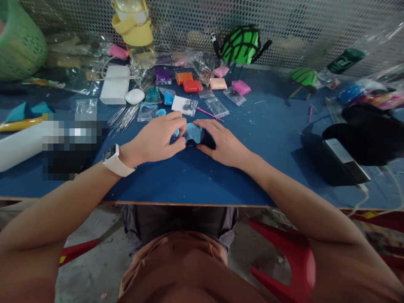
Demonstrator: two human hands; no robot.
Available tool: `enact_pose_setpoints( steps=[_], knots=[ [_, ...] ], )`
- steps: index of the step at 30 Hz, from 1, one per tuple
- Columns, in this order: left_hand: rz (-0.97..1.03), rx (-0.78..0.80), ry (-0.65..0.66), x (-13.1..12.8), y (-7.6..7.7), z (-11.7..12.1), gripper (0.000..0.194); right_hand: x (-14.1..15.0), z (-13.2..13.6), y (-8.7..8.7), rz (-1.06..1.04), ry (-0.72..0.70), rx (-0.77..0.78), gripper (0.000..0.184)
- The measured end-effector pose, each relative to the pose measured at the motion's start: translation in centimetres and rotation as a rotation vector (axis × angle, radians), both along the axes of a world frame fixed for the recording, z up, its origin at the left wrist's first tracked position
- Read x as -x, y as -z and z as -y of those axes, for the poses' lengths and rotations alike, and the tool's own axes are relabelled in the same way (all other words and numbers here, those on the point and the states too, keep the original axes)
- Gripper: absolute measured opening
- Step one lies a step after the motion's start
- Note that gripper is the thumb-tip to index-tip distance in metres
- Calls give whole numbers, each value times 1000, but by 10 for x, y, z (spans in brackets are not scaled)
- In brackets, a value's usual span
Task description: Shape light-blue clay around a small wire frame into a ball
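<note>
At the middle of the table, a light blue sheet of modelling clay point(193, 132) covers part of a dark, shiny object whose shape is mostly hidden. My right hand point(226, 144) curls round its right side, thumb in front and fingers behind. From the left, my left hand point(159, 136), with a watch on its wrist, is closed in a pinch beside the covered object. A small lump of light blue clay point(176, 133) shows at its fingertips. Behind the left hand lies another bit of blue clay point(161, 112) near an opened clear packet point(147, 112).
Coloured clay packets point(192, 86) lie behind my hands, with a pink stick point(210, 114) and a bundle of thin wires point(124, 119). A white box point(115, 84) stands back left. Green turtle-like models point(241, 45) are at the back. A black device point(344, 162) sits right.
</note>
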State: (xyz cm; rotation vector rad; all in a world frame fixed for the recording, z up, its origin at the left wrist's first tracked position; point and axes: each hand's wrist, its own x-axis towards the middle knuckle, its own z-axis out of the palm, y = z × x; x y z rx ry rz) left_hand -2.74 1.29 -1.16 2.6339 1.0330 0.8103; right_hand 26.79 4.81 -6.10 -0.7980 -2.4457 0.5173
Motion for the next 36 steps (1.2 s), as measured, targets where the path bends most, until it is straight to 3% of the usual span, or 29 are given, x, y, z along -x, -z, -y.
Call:
enact_pose_setpoints(
  steps=[5,10,16,19,22,26,32,34,36],
  knots=[
    [-188,-159,124,8,2,-7,35,5,1,-5,-113,67,63,60],
    [-222,-225,148,8,8,-11,13,6,3,-11,-206,103,148,53],
    [-144,-223,81,3,12,-10,26,5,1,-1,-319,230,286,76],
    [-89,-235,63,1,13,-8,27,4,2,-2,-272,366,151,70],
    [-44,-207,40,-1,16,-7,25,5,6,-9,-180,428,-2,50],
    [52,-186,-41,-5,20,-7,29,9,12,-18,-145,426,-10,32],
    [187,-216,-94,-9,24,-10,36,14,11,-20,-246,459,177,12],
    [201,-216,-106,-11,24,-10,37,17,11,-23,-353,470,324,12],
    [213,-216,-125,-13,24,-9,37,21,13,-29,-500,482,574,8]
  ],
)
